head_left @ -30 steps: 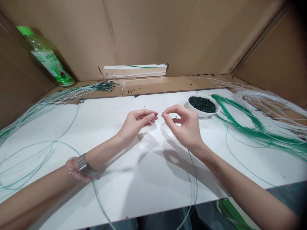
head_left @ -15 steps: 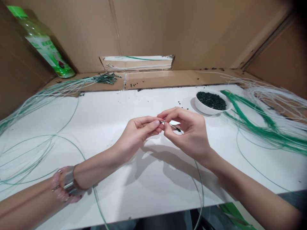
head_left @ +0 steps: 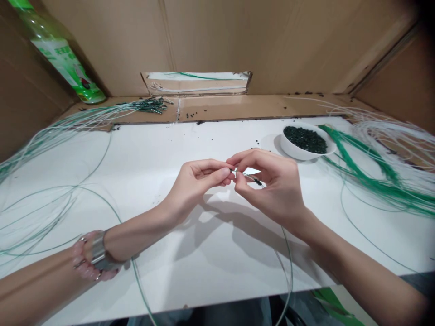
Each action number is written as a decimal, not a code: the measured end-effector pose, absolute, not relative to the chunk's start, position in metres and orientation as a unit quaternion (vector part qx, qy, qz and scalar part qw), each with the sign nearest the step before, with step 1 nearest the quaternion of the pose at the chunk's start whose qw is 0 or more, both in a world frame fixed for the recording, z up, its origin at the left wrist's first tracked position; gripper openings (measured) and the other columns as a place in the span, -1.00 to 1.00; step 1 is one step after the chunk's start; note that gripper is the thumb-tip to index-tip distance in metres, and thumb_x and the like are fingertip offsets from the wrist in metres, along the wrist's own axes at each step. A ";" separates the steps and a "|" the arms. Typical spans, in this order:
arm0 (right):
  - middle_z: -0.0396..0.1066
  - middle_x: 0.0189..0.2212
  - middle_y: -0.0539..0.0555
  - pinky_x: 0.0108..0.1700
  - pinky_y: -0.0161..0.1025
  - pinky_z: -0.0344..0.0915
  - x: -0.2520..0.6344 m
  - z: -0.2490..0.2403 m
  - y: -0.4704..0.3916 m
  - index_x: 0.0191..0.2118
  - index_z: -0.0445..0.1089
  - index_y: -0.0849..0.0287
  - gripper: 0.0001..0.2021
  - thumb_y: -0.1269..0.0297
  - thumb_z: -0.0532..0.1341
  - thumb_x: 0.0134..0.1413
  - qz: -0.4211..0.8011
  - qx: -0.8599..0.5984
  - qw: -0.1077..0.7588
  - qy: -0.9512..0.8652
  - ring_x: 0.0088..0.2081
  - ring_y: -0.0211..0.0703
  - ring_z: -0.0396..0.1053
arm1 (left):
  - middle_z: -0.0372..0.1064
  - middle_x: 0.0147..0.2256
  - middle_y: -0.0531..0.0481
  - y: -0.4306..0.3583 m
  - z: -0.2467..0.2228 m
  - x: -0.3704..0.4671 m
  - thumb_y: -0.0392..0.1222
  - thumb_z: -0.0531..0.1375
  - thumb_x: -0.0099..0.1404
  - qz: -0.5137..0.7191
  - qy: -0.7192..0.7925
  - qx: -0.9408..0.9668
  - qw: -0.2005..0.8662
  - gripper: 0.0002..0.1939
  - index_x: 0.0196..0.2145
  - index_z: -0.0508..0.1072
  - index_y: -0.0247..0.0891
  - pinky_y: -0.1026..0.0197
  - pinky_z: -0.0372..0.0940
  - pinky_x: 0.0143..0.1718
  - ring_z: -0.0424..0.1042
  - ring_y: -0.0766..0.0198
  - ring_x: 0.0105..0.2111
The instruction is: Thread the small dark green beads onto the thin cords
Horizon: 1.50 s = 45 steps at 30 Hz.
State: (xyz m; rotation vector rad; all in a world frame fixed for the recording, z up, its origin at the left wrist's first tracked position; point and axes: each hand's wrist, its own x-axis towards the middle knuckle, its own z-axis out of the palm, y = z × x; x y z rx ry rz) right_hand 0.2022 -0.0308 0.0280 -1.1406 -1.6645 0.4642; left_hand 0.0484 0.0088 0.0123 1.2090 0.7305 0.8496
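My left hand (head_left: 204, 181) pinches a thin green cord (head_left: 245, 174) between thumb and fingertips, with a tiny dark piece at the pinch. Close against it, my right hand (head_left: 273, 183) has thumb and forefinger closed on the same cord. A few small dark beads (head_left: 258, 182) show on the cord under the right hand's curled fingers. Both hands are held above the white tabletop (head_left: 210, 271). The fingertips hide how the cord runs between them. Lengths of cord hang past the table's front edge below both hands.
A white bowl (head_left: 288, 147) of dark green beads stands beyond my right hand. Green strands (head_left: 370, 176) and white strands (head_left: 384, 127) lie at the right. Beaded-end cords (head_left: 102, 114) lie back left by a green bottle (head_left: 64, 63). Cardboard walls (head_left: 210, 40) enclose the table.
The view has shifted slightly. My right fingertips have drawn a little away from the left ones, and more cord shows between them. Both hands keep their pinch.
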 end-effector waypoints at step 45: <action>0.46 -0.40 0.03 -0.50 -0.43 0.35 0.206 0.031 -0.033 -0.48 0.32 0.18 -0.88 0.52 0.18 -0.02 0.113 -0.433 0.478 -0.756 -0.37 -0.29 0.39 | 0.40 -0.50 0.08 0.003 0.013 0.050 -0.18 0.27 0.17 0.361 0.311 0.471 0.743 -0.85 -0.50 0.50 -0.28 0.41 0.29 -0.28 0.37 0.46 -0.42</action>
